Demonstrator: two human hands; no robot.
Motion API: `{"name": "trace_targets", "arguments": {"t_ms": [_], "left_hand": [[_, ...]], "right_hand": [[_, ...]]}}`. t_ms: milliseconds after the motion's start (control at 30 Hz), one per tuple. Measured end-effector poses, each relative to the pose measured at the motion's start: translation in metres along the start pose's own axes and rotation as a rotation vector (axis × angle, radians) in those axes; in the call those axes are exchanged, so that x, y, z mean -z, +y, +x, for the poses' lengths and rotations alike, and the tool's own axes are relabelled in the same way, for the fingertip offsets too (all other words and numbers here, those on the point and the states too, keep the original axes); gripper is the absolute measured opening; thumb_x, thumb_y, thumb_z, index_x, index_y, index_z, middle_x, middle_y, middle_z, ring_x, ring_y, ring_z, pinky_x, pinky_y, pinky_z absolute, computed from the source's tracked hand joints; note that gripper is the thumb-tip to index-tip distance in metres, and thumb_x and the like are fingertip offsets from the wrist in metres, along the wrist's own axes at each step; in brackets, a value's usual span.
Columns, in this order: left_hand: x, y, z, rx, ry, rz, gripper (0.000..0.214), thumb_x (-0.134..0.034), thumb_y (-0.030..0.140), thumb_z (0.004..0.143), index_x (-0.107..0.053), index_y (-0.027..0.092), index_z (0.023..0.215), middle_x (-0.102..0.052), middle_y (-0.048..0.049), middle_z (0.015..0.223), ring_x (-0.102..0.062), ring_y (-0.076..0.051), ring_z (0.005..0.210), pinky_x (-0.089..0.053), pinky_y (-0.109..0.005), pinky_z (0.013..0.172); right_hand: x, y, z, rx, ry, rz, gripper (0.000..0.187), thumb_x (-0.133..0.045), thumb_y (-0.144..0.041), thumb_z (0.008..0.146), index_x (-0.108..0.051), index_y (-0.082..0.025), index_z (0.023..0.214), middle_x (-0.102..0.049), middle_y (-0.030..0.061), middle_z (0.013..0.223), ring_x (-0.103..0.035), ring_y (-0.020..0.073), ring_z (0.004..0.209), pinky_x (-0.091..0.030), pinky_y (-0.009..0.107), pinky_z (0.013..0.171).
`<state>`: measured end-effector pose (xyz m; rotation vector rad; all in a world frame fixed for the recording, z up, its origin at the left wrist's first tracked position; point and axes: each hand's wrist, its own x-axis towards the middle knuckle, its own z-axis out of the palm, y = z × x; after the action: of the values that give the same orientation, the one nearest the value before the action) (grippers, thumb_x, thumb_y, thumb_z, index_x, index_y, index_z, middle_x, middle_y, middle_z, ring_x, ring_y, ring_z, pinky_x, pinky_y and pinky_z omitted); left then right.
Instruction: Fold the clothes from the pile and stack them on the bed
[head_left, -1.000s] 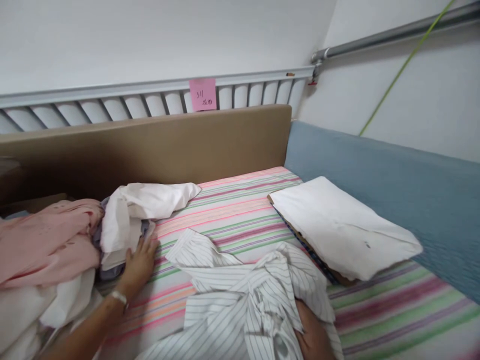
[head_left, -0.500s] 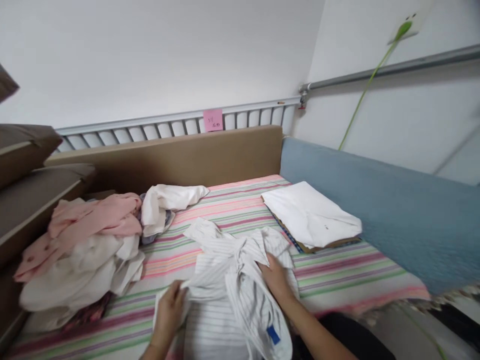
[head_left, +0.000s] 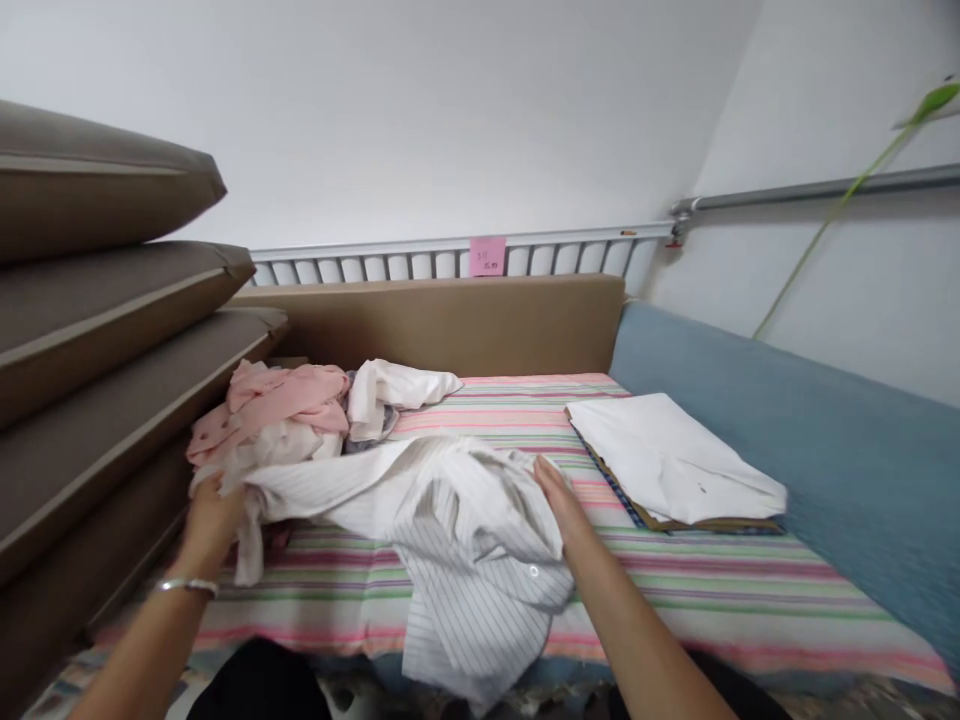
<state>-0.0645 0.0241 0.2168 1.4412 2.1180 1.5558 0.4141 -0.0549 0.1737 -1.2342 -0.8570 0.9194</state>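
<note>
Beyond the striped shirt (head_left: 465, 540), a pink note (head_left: 487, 256), its writing unreadable.

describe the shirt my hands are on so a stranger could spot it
Find the bed with the pink and green striped sheet. Near its front edge, between the pink and white pile on the left and the folded white stack on the right, lies the shirt, left hand gripping a sleeve, right hand resting on it. Only it has thin pinstripes and spills over the edge.
</note>
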Motion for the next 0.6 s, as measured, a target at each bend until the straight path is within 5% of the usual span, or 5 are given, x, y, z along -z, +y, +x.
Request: {"name": "trace_targets", "arguments": {"t_ms": [100,200,300,400,600], "left_hand": [[-0.017,-0.03,-0.06,-0.082,-0.134,0.012,0.045,-0.057,0.036,0.06,-0.058,0.011,0.098,-0.065,-0.013,0.098,-0.058,-0.032,0.101,-0.045,-0.045,0.09],[-0.042,-0.047,-0.132,-0.069,-0.454,-0.107,0.039,-0.053,0.045,0.068,-0.063,0.018,0.094,-0.069,-0.0105,0.095,-0.064,-0.028,0.091,-0.05,-0.042,0.085],[-0.067,-0.044,-0.181,-0.091,-0.613,-0.178,0.033,-0.052,0.044,0.073,-0.065,0.019,0.092,-0.07,-0.0089,0.094,-0.066,-0.025,0.087,-0.053,-0.039,0.08],[-0.087,-0.027,-0.192,-0.205,-0.604,-0.146,0.033,-0.052,0.038,0.075,-0.064,0.018,0.098,-0.068,-0.0102,0.102,-0.063,-0.025,0.095,-0.051,-0.042,0.084],[-0.11,0.018,-0.165,-0.472,-0.611,0.018,0.032,-0.042,0.022,0.083,-0.059,0.015,0.108,-0.063,-0.0119,0.112,-0.057,-0.023,0.108,-0.042,-0.043,0.098]], "right_hand": [[0.015,0.048,-0.025,-0.161,0.008,0.004,0.058,-0.055,-0.058,0.073,-0.058,-0.019,0.116,-0.068,0.0132,0.108,-0.063,0.0268,0.101,-0.052,0.043,0.083],[0.035,0.081,-0.048,-0.185,-0.025,-0.069,0.057,-0.057,-0.059,0.071,-0.062,-0.017,0.109,-0.067,0.0133,0.111,-0.062,0.0264,0.104,-0.05,0.042,0.088],[0.042,0.092,-0.057,-0.1,-0.059,-0.243,0.055,-0.063,-0.056,0.066,-0.064,-0.017,0.105,-0.067,0.0123,0.111,-0.061,0.0267,0.106,-0.048,0.043,0.092],[0.034,0.091,-0.063,-0.014,-0.162,-0.366,0.052,-0.059,-0.043,0.068,-0.061,-0.017,0.113,-0.064,0.0115,0.117,-0.058,0.0249,0.109,-0.045,0.043,0.096],[0.011,0.09,-0.088,0.238,-0.173,-0.853,0.06,-0.051,-0.02,0.068,-0.049,-0.013,0.127,-0.056,0.012,0.126,-0.05,0.0248,0.118,-0.039,0.043,0.102]]}}
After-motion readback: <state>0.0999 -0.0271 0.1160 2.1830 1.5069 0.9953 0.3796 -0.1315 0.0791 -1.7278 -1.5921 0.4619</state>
